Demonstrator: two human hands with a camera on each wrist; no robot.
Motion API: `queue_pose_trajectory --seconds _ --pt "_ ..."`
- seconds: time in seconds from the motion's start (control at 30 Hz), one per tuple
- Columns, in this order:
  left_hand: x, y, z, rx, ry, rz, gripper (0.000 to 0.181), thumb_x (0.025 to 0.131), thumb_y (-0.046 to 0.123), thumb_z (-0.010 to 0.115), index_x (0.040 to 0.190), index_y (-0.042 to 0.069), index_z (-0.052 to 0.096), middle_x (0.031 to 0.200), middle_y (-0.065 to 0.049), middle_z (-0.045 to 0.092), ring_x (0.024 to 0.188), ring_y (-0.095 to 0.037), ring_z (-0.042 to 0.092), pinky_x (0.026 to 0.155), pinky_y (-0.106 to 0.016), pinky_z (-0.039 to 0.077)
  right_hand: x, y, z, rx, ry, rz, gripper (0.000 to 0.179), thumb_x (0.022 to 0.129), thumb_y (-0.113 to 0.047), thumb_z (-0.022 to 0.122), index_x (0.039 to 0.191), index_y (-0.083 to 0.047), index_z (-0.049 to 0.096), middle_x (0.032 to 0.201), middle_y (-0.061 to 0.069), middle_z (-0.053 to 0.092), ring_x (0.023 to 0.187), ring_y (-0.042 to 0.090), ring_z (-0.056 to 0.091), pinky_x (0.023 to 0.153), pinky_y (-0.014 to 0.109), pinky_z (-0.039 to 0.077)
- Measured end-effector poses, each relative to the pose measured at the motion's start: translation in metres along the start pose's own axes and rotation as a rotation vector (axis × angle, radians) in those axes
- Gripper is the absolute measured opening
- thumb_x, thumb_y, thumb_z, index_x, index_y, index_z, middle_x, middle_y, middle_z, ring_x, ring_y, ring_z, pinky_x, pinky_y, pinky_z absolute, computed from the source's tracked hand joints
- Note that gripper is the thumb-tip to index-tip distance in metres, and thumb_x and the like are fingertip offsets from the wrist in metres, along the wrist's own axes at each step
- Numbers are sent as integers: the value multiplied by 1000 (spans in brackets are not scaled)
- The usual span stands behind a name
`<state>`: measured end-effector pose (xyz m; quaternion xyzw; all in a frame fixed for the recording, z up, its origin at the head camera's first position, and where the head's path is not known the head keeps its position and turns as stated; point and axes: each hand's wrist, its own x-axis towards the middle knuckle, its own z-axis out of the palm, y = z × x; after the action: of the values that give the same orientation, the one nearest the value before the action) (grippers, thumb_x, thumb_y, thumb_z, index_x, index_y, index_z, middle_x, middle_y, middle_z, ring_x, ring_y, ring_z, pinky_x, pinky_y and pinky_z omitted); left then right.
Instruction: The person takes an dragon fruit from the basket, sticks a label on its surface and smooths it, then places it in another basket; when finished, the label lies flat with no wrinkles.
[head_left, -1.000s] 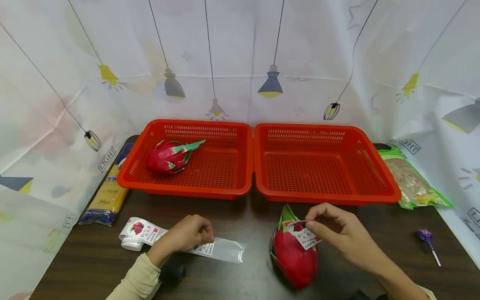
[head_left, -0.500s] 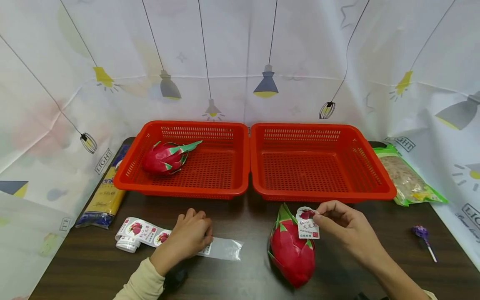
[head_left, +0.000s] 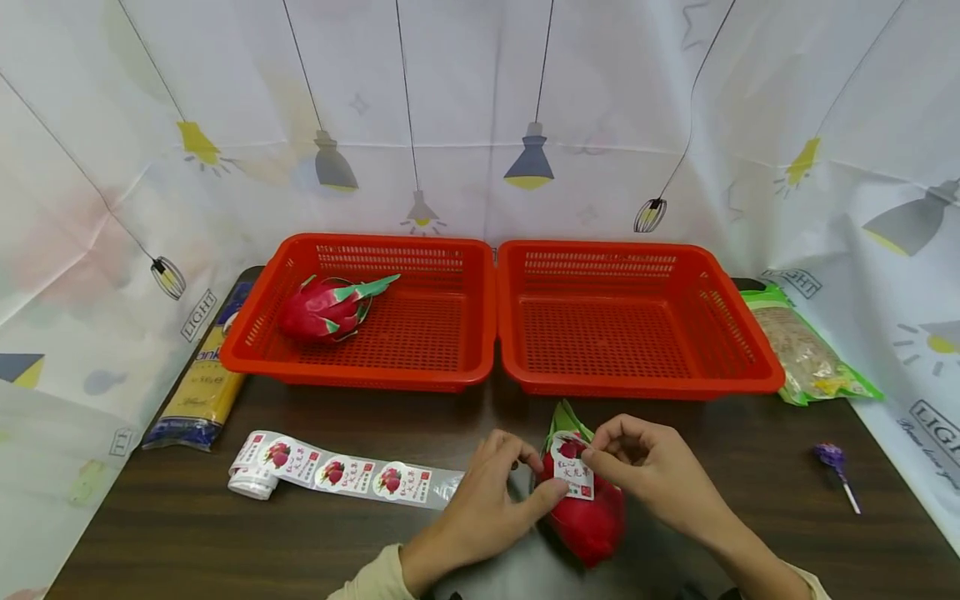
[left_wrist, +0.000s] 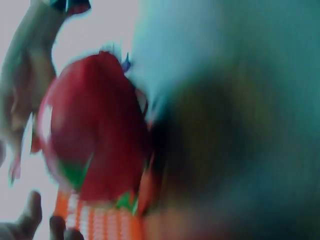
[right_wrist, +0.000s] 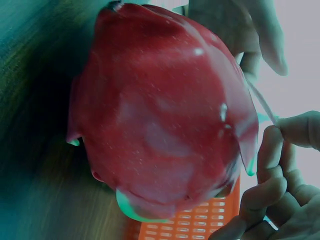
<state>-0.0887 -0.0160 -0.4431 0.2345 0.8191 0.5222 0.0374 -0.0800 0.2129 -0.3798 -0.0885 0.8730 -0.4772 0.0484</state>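
A red dragon fruit (head_left: 590, 529) with green leaf tips lies on the dark table in front of the baskets. Over its upper side is a white sticker label (head_left: 573, 475) printed with a dragon fruit. Thumb and forefinger of my right hand (head_left: 660, 475) pinch the label's edge; the right wrist view shows the label (right_wrist: 261, 101) rising edge-on from the fruit's skin. My left hand (head_left: 487, 504) is at the fruit's left side, thumb extended to the label's lower corner, fingers spread apart from the thumb. The left wrist view is blurred, with the fruit (left_wrist: 100, 125) large in it.
A roll of dragon fruit labels (head_left: 255, 482) lies partly unrolled at left. Two red baskets (head_left: 360, 379) stand behind; the left one holds another dragon fruit (head_left: 322, 310). Beside them are a yellow pasta pack (head_left: 198, 400), a green-edged bag (head_left: 806, 346) and a lollipop (head_left: 832, 456).
My left hand has left the label strip and moved right to the fruit. My right hand lifted the label off the fruit's front, turned it upright, then brought it back over the fruit.
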Motion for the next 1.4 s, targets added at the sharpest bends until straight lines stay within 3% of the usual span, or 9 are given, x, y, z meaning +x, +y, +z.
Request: queue_pose_trajectory --seconds 0.1,0.3,0.5,0.7,0.87,1.17,1.27,1.4 --pt "-3 0 15 -86 26 -69 32 93 47 70 103 18 58 105 4 48 103 -19 46 85 -25 37 2 0 4 -22 -24 -2 11 93 -20 75 90 -13 67 69 -5 56 56 5 47 51 24 42" --pt "-7 0 28 -127 37 -128 35 93 45 72 107 18 54 110 3 46 108 -18 45 89 -25 38 4 2 6 -78 -45 19 13 92 -21 75 89 -14 64 71 -5 51 55 2 41 49 22 38" --pt "-8 2 30 -202 15 -211 42 87 45 77 108 19 52 111 3 45 104 -15 45 86 -23 38 10 4 10 -173 -13 -12 18 88 -21 77 90 -18 60 73 -5 47 57 1 38 49 21 34" --pt "-7 2 30 -256 -9 -237 44 86 43 79 110 18 51 113 2 44 103 -14 48 84 -25 42 18 7 13 -279 3 -42 24 87 -28 80 92 -19 59 70 -7 44 57 1 38 51 21 33" --pt "-5 1 30 -339 -44 -276 46 85 40 80 112 17 50 117 -1 43 97 -13 51 80 -23 46 24 12 15 -289 -9 -63 20 90 -26 77 91 -18 59 66 -8 43 53 1 35 49 20 33" --pt "2 -6 29 -527 -147 -383 53 79 38 86 113 16 52 126 -7 46 104 -15 56 78 -27 47 26 20 11 -213 -31 -48 19 94 -25 74 93 -17 58 66 -8 43 53 1 39 48 21 37" --pt "1 -3 30 -541 -129 -418 55 79 38 85 116 16 50 126 -7 47 105 -17 55 79 -29 47 25 20 4 -184 -10 -30 18 96 -28 71 96 -16 59 69 -5 50 55 3 44 50 23 41" --pt "-6 8 33 -579 -40 -480 66 81 36 81 132 17 44 137 -10 42 119 -23 48 85 -32 46 26 19 -17 -200 95 -16 15 100 -29 67 100 -15 60 76 0 56 60 8 51 53 26 45"
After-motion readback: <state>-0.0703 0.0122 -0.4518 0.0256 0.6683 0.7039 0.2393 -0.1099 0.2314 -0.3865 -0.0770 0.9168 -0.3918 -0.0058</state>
